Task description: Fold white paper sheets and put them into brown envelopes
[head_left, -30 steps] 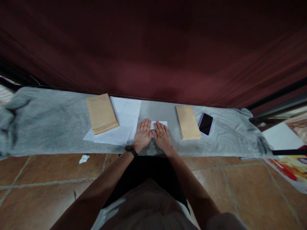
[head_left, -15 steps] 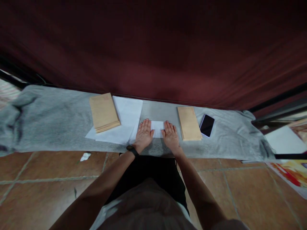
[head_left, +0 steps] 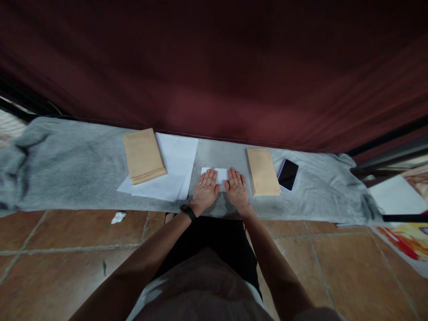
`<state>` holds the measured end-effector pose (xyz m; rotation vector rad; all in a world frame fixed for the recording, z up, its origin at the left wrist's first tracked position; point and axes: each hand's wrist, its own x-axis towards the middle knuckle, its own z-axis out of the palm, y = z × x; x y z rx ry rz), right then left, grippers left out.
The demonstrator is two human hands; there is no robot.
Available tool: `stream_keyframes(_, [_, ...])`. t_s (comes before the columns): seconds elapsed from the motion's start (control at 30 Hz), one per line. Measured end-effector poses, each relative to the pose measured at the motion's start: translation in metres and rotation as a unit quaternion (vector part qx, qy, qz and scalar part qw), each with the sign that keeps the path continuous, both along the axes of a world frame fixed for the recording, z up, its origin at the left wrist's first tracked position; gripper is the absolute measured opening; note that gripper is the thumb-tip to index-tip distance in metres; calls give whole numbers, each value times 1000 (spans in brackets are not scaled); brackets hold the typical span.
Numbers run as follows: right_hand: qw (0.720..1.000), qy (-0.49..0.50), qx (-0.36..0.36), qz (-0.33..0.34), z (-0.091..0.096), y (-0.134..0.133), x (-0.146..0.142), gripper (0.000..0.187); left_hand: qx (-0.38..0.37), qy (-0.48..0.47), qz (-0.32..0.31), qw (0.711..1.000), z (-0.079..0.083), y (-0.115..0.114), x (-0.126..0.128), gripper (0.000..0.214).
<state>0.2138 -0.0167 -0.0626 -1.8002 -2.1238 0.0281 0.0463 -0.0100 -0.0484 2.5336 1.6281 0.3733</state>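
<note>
A small folded-looking white paper (head_left: 221,175) lies flat on the grey cloth in front of me. My left hand (head_left: 206,189) rests palm down over its left part, fingers stretched out, so some of the paper is hidden. At its right end my right hand (head_left: 236,187) lies flat too, fingers straight. Larger white sheets (head_left: 177,156) are to the left of my left hand, partly under a stack of brown envelopes (head_left: 143,156). Another stack of brown envelopes (head_left: 263,171) sits just right of my right hand.
A phone (head_left: 288,174) lies beyond the right-hand envelopes. Grey cloth (head_left: 80,165) covers the long narrow surface, backed by a dark red curtain (head_left: 214,107). On the tiled floor is a white scrap (head_left: 118,217). A white board or box (head_left: 397,195) stands at far right.
My left hand has slid right, closer to my right hand, and now the left end of the small paper shows beside it. My right hand has barely moved.
</note>
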Motion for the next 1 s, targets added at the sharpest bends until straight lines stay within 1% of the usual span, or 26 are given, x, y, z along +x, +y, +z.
stream_keyframes(0.17, [1000,1,1,2,0,0,0,56,8,6,3,1000,2,-1,-12,64])
stream_keyframes(0.43, [1000,-15,-1,-7,2,-3,0,56,6,14,4,1000,2,-1,-12,65])
stream_keyframes(0.67, [999,-20,-2,-40,4,-12,8,55,7,7,4,1000,0,0,-12,65])
stream_keyframes(0.77, [998,-12,-1,-58,7,-17,1,56,8,6,4,1000,-1,0,-12,64])
stream_keyframes(0.83, [999,-3,-3,-39,8,-20,-9,56,8,6,2,1000,-2,0,-12,63])
stream_keyframes(0.93, [999,10,-20,29,8,-25,-27,53,6,6,-6,1000,-3,1,-14,61])
stream_keyframes(1.0, [998,14,-30,49,7,-28,-33,52,5,6,-9,1000,-4,1,-15,60])
